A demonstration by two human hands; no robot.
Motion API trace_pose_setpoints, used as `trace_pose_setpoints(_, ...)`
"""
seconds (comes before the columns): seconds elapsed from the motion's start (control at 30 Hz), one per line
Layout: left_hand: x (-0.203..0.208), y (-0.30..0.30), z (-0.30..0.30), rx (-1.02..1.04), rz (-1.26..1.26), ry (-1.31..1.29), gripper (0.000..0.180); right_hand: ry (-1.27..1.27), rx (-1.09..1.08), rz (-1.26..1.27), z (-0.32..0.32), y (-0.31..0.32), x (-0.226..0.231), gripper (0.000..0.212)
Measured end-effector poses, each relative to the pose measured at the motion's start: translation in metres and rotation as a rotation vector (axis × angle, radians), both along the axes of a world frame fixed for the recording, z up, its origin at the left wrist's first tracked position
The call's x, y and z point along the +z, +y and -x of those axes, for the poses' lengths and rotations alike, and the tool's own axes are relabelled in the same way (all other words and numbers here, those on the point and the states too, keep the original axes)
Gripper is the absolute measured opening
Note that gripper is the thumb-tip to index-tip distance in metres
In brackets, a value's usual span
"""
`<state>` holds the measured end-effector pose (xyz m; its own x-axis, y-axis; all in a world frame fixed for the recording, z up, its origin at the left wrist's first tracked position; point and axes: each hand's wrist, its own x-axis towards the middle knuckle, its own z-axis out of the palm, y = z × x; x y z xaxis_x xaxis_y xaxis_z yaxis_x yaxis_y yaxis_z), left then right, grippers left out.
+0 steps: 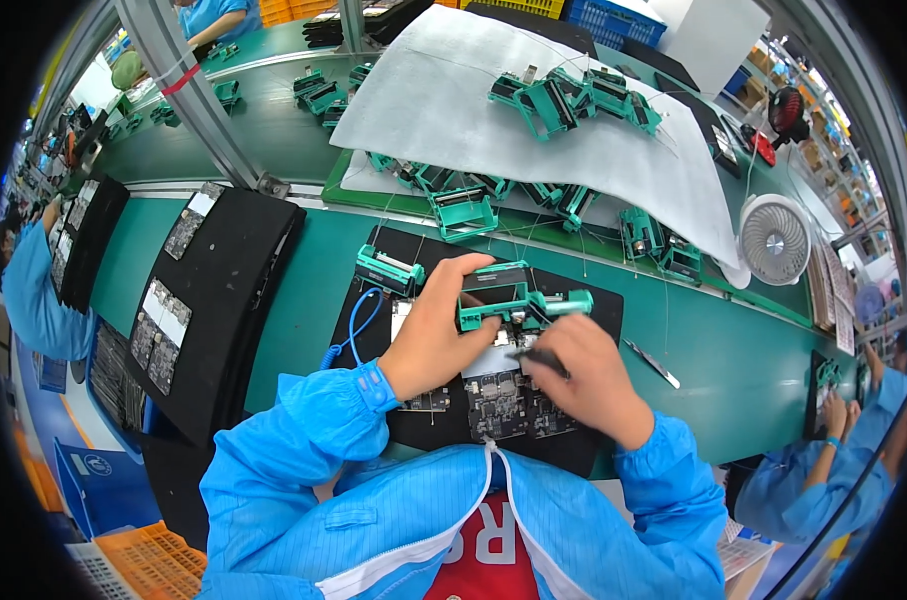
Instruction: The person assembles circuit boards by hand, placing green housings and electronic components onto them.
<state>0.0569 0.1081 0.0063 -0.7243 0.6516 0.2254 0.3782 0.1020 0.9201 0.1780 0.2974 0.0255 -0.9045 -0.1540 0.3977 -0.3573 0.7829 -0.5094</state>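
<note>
My left hand [439,325] is closed round the left side of a green plastic frame [496,291] with a dark window, holding it over the black mat [414,240]. Close beside it, my right hand [592,380] pinches a slim dark tool [546,362], its tip pointing left below the frame; its exact kind is hidden by the fingers. Under both hands lie dark circuit boards [496,405] with a pale strip along their upper edge. Another green frame [390,270] rests on the mat by my left hand. A blue coiled wrist cord [354,325] runs to my left cuff.
A metal blade-like tool [653,364] lies right of the mat. Behind it, several green frames [464,212] with thin wires sit under and on a white foam sheet [424,90]. Black foam boards [224,270] bearing circuit boards stand left; a white fan [775,240] stands right. Co-workers sit either side.
</note>
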Motion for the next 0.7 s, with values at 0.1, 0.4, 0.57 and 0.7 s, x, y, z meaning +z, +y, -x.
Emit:
trace_pose_setpoints(0.1, -0.011, -0.003, 0.006, 0.046, -0.021, -0.007, 0.063, -0.039, -0.053, 0.018, 0.014, 0.005, -0.003, 0.021)
trace_pose_setpoints(0.4, -0.024, -0.006, 0.008, 0.046, 0.085, 0.071, 0.069, -0.019, 0.052, -0.035, -0.012, -0.015, -0.011, 0.027)
trace_pose_setpoints(0.57, -0.025, -0.003, 0.006, 0.034, 0.071, -0.052, 0.070, -0.155, 0.218, 0.071, -0.022, -0.030, -0.020, 0.030)
trace_pose_setpoints(0.7, -0.024, -0.002, 0.005, 0.018, 0.082, 0.155, 0.070, -0.172, 0.198, 0.060, -0.023, -0.033, -0.021, 0.030)
